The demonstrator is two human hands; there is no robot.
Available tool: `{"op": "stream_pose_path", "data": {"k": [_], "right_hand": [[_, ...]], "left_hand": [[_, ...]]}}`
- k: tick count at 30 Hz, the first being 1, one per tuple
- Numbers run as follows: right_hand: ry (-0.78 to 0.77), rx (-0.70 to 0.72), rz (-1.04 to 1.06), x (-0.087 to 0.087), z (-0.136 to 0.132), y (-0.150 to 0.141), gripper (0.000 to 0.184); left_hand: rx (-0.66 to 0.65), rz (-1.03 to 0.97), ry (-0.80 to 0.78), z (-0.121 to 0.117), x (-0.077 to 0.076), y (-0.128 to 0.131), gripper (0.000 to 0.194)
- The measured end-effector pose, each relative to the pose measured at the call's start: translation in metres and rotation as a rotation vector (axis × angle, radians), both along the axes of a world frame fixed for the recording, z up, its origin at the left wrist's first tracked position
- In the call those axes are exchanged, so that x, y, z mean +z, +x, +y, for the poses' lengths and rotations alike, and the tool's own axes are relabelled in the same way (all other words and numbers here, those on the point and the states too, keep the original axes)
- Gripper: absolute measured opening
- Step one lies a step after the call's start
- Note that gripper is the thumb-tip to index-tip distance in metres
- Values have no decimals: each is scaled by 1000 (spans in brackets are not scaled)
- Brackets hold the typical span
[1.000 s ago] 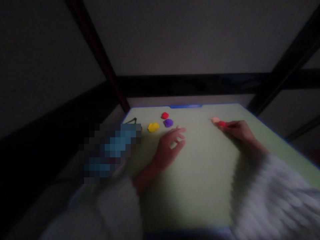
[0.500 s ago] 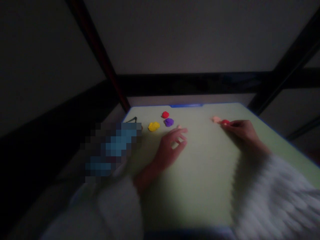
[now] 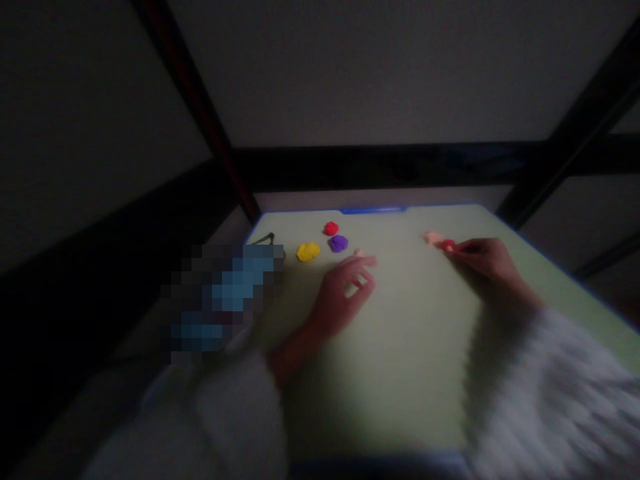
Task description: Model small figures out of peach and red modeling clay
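My right hand (image 3: 483, 258) rests on a pale green board (image 3: 400, 347) and pinches a small red clay piece (image 3: 447, 245) at its fingertips. That piece touches a peach clay lump (image 3: 431, 237) lying just beyond it. My left hand (image 3: 345, 290) lies on the board with fingers loosely spread and holds nothing. A tiny peach bit (image 3: 359, 253) sits by its fingertips. Farther left lie a yellow clay lump (image 3: 308, 251), a purple lump (image 3: 339, 243) and a red lump (image 3: 331, 229).
The board has a blue rim (image 3: 373, 210) and sits under dark frame bars (image 3: 390, 167). A thin black tool (image 3: 263, 239) lies at the board's far left corner. A blurred bluish patch (image 3: 225, 293) covers the area left of the board.
My right hand slid the red piece slightly away from me, up against the peach lump. My left hand barely shifted.
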State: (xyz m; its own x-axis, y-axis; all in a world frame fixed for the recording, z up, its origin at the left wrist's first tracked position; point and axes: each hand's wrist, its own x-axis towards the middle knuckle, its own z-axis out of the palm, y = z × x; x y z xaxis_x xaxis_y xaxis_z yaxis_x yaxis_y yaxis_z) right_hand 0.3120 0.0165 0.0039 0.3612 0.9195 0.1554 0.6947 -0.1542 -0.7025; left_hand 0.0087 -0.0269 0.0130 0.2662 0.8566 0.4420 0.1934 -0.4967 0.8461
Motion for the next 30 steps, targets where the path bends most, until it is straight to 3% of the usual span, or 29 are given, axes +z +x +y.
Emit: {"op": "stream_pose_path", "data": {"k": [12, 16, 20, 30], "right_hand": [[-8, 149, 34, -2, 2, 15, 27], [-12, 201, 26, 2, 1, 11, 34], [-10, 189, -11, 4, 1, 7, 41], [26, 104, -44, -4, 4, 2, 35]], "left_hand": [[-6, 24, 22, 2, -3, 0, 24], [-8, 5, 18, 2, -4, 0, 24], [-8, 16, 10, 2, -4, 1, 23], [4, 27, -2, 1, -3, 1, 23]]}}
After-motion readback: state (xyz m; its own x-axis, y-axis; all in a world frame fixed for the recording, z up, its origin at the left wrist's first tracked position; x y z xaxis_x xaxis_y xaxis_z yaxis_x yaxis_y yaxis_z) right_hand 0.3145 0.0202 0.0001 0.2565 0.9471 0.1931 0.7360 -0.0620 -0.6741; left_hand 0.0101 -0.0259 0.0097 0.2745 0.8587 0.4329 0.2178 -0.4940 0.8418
